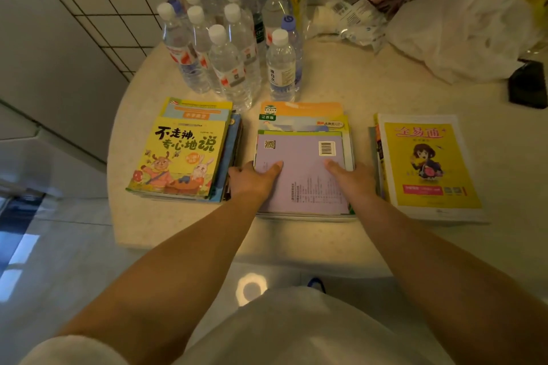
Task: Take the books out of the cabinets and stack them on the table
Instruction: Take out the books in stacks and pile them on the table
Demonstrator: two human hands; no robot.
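Three book piles on the table (pixel 341 246), all placed here relative to the middle stack (pixel 305 124).

Lavender book (pixel 302 175) on top of middle stack, back cover up, barcode at far right corner. Left hand (pixel 252 181) at its left edge, thumb flat on the cover, other fingers down the side and out of sight. Right hand (pixel 354 179) at its right edge, thumb likewise on the cover. Both gripping the book by its sides; how far the hidden fingers wrap, cannot tell.

Left of middle stack: pile topped by yellow cartoon book (pixel 178 157). Right of it: pile topped by yellow-and-white workbook (pixel 427 166). Beyond it: cluster of water bottles (pixel 231 38), nearest ones close to the stack's far edge. No cabinet in view.

Step judged: squaring the top book on the pile. To do well: press evenly from both sides, align near edges with books beneath, avoid shoving pile toward bottles.
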